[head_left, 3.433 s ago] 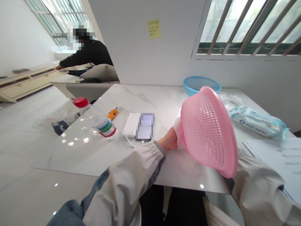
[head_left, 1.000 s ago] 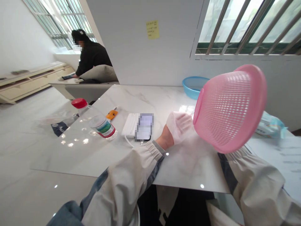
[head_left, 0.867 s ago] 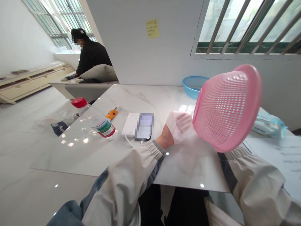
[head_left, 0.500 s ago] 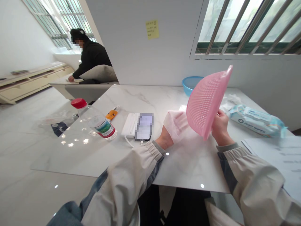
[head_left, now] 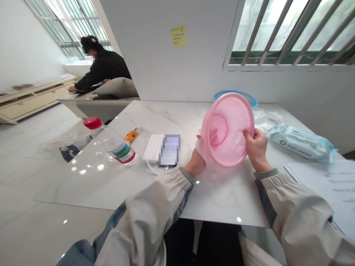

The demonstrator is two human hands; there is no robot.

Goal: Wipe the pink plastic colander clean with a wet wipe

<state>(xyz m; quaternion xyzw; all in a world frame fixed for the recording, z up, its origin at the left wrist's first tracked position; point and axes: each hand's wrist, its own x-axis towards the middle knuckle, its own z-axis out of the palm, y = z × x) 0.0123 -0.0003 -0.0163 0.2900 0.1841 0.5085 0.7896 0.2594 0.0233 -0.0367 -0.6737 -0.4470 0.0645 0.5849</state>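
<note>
A pink perforated plastic basket [head_left: 231,144] is held above the white marble table [head_left: 155,177], tilted so its open inside faces me. My right hand [head_left: 256,147] grips its right rim, fingers curled over the edge. My left hand [head_left: 197,162] is at the basket's left side behind the rim, holding a white cloth [head_left: 200,147] against the outside; its fingers are mostly hidden.
A blue basin [head_left: 249,99] stands behind the basket. A wet-wipes pack [head_left: 302,142] and papers [head_left: 327,181] lie to the right. A red-capped bottle [head_left: 111,142], an orange tag [head_left: 131,136], a power bank [head_left: 152,147] and a phone [head_left: 169,150] lie to the left. Another person [head_left: 100,70] works at a far table.
The basket has been turned from its outer bottom facing me to its open inside facing me, and lowered toward the table. My right hand now shows on the rim.
</note>
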